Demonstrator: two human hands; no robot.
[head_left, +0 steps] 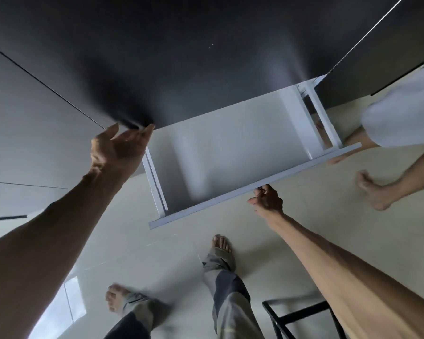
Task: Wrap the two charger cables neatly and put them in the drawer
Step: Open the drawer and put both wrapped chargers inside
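Note:
A white drawer (230,143) stands pulled out from under a dark countertop (181,57), and its inside looks bare. My right hand (267,200) grips the underside of the drawer's front panel (252,185) near its middle, fingers curled round the edge. My left hand (118,148) is raised with fingers relaxed, its fingertips touching the countertop's front edge at the drawer's left corner. No charger cable is visible in this view.
Another person's bare legs (377,187) and light shorts (402,113) stand at the right, close to the drawer's right end. My own feet (222,243) are on the pale tiled floor below. A black metal frame (296,314) sits at the lower right.

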